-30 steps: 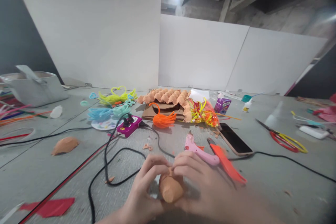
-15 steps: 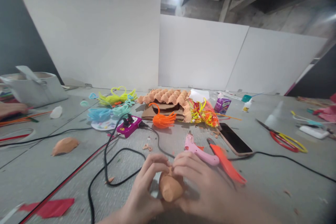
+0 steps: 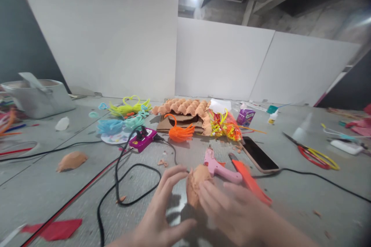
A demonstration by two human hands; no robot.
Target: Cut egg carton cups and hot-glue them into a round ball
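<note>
My right hand [image 3: 234, 208] grips a tan piece cut from an egg carton [image 3: 194, 185], fingers laid over its right side, and holds it tilted up above the table. The left hand [image 3: 160, 204] is spread to the left of the piece, thumb and fingers wide apart; its fingertips are close to the upper left edge, and I cannot tell whether they touch. Just beyond the piece lies a pink hot glue gun [image 3: 222, 170]. Beside that is an orange utility knife [image 3: 251, 181]. Another tan carton piece [image 3: 71, 161] lies off to the left.
A purple power strip [image 3: 143, 140] with black cables lies left of centre. Behind it are an orange pipe-cleaner figure [image 3: 181, 132] and a stacked egg carton [image 3: 185, 105]. A phone [image 3: 259, 154] and scissors [image 3: 314, 156] lie right; a metal bucket [image 3: 37, 100] stands far left.
The carton piece has been turned and raised forward, from between both hands into the right hand. My left hand has opened away from it. At far left, another person's hand has left view.
</note>
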